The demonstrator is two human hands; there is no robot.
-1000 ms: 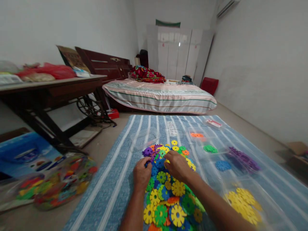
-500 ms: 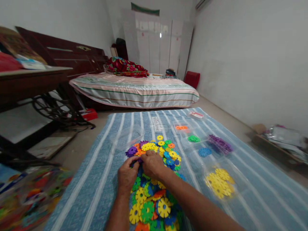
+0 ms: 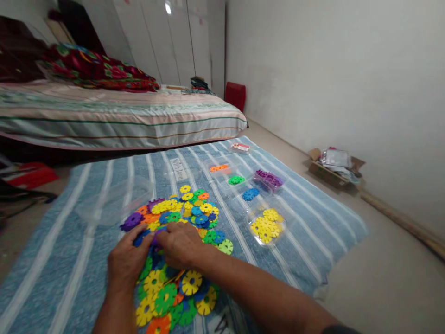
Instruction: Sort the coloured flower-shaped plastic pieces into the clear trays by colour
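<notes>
My left hand [image 3: 125, 260] is over the left side of a pile of notched plastic snowflake discs, its thumb and fingers closed around a dark blue disc [image 3: 139, 238]. Close against it, my right hand [image 3: 181, 243] has its fingers pinched on a purple snowflake disc [image 3: 158, 234], partly hidden by the fingers. Yellow discs [image 3: 167, 205] lie in a row just beyond the hands, and a loose purple disc [image 3: 132, 221] is at their left. Below my wrists spread green discs [image 3: 166, 298], along with yellow, blue and orange ones.
Clear plastic boxes to the right hold sorted discs: yellow [image 3: 267, 226], blue [image 3: 251, 194], green [image 3: 236, 180], purple [image 3: 268, 178] and orange [image 3: 219, 168]. A transparent tub [image 3: 114, 199] stands at the left on the striped cloth [image 3: 81, 260]. A bed [image 3: 139, 120] is behind.
The view has swung to the right and closer, so the bed and pile sit further left. My hands stay together over the pile, with the purple disc still between them.
</notes>
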